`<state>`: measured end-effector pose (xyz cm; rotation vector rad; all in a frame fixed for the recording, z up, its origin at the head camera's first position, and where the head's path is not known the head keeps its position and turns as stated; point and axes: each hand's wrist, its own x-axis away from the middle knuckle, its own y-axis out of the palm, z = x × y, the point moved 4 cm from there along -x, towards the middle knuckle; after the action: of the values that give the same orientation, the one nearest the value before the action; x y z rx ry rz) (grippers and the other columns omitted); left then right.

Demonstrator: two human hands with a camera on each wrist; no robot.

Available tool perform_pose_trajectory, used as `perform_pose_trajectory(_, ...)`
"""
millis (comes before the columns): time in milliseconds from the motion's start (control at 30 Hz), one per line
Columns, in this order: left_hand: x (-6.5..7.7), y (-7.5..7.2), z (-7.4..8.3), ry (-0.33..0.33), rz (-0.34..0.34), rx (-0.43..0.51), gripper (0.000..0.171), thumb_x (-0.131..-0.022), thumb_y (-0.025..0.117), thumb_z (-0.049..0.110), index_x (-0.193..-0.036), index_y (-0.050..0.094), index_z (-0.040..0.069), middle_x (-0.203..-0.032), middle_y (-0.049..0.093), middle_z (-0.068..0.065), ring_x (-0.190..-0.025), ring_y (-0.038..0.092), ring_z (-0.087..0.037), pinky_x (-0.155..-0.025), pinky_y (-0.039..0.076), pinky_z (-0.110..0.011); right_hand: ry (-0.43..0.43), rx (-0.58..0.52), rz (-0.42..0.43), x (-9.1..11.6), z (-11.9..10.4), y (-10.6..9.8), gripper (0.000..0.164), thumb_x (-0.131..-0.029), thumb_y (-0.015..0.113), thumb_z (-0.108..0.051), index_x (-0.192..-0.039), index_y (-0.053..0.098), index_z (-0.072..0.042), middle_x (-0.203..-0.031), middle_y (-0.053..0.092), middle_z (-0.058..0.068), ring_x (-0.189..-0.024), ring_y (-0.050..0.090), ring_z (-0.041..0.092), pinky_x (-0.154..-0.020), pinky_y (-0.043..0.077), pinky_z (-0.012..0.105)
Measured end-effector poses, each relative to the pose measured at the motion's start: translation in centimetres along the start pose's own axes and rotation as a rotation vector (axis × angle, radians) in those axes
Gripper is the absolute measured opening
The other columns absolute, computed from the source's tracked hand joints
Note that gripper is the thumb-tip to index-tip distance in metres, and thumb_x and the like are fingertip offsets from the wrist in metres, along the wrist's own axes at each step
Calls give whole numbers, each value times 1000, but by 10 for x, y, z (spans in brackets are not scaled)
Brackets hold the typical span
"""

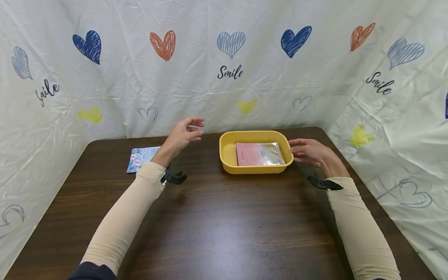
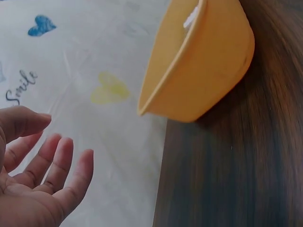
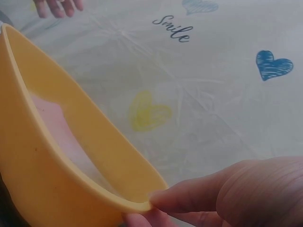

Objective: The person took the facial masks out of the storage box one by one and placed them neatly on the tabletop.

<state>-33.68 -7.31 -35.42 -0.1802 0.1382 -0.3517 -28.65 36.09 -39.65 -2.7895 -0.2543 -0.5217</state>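
Note:
A yellow plastic bin [image 1: 255,169] stands toward the back of the table. Inside it lies a flat pink and silver packet [image 1: 259,154]. At the bin's right end is my right hand [image 1: 311,152], its thumb [image 3: 184,195] at the rim and other fingertips against the outer wall in the right wrist view. My left hand [image 1: 183,134] hangs in the air to the left of the bin, fingers loosely bent and nothing in them. Behind its wrist, a blue flowered packet [image 1: 140,158] lies on the table, partly hidden by the forearm.
The dark wooden table [image 1: 217,217] ends at a white curtain [image 1: 196,77] printed with hearts and "Smile", which also runs along both sides. A black strap [image 1: 175,177] is on the left wrist and another black strap [image 1: 323,182] on the right.

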Motion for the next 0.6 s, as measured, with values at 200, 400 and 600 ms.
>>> perform_pose_trajectory(200, -7, 17, 2, 13, -42, 55, 45, -98, 63, -2, -142, 53, 1, -133, 57, -18, -116, 62, -28, -93, 58, -42, -12, -14, -20, 2, -1, 1, 61, -102, 60, -10, -155, 30, 3, -106, 66, -8, -91, 65, 7, -84, 59, 26)
perform_pose_trajectory(400, -13, 38, 5, 20, -88, 68, 44, -98, 62, -3, -141, 53, 0, -133, 57, -19, -118, 61, -31, -93, 58, -43, -10, -6, -11, 1, 0, 0, 61, -102, 60, -10, -155, 31, 2, -108, 65, -7, -93, 65, 8, -86, 59, 27)
perform_pose_trajectory(600, -20, 57, 5, 7, -147, 72, 43, -99, 62, 0, -141, 53, 2, -135, 56, -18, -126, 54, -43, -100, 52, -54, -6, 4, -9, -1, 1, 0, 61, -102, 60, -11, -155, 33, 1, -116, 63, -3, -97, 65, 10, -87, 58, 28)
